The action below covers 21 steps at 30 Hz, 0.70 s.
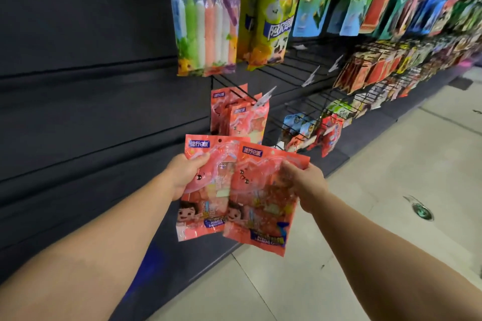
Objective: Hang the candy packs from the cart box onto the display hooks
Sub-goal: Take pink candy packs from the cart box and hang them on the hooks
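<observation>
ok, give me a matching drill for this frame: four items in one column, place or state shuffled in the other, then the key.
Things:
1. left-hand pink pack
2. right-hand pink pack
3. pink packs on the hook
4. floor drain

Places or states:
A. set into the tiled floor, far right
B. already hanging, just above the held packs
C. gripped by the left hand, partly behind the other pack
D. gripped by the right hand, overlapping in front

Pairs: 1-C, 2-D, 3-B, 4-A
</observation>
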{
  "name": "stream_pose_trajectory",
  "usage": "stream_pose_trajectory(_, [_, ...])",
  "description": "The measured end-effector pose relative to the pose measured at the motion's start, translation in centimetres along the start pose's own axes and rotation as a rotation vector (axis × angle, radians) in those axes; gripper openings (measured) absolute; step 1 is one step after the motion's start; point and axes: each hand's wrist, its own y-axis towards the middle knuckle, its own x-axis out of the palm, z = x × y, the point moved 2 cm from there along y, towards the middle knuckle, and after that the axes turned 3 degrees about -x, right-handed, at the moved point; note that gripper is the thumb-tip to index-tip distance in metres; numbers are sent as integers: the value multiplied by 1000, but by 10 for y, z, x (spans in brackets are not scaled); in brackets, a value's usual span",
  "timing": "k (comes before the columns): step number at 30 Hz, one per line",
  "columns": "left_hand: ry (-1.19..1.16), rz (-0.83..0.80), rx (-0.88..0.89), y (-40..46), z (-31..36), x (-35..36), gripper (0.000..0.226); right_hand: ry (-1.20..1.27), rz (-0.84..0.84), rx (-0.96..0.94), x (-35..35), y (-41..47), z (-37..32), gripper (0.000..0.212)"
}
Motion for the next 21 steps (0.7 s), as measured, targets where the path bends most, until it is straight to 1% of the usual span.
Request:
stream_pose_trajectory(1, [2, 20, 3, 7, 2, 1, 13, -10, -15, -1, 1, 15, -1, 26])
stream_pose_trajectory(4, [-11, 103, 21, 27, 7, 8, 13, -31, -50, -26, 5, 61, -7, 16])
stream_pose_trajectory(8, [-25, 234, 7, 44, 13, 20, 13, -92, -183, -33, 5, 119, -24, 19])
stream_pose_trajectory(11, [-6, 318, -35, 49, 17, 26, 24, -111, -285, -4, 4, 158, -37, 17])
stream_pose_trajectory(13, [-18, 371, -48, 47, 16, 27, 27, -94, -350, 0, 7, 178, -42, 17])
stream_pose_trajectory(17, [-94, 430, -74, 43, 5, 37, 21, -127, -450, -27, 15, 206, -45, 18])
stream_pose_trajectory(21, [-109, 463, -105, 47, 0, 56, 29, -120, -499, -47, 21, 223, -51, 18])
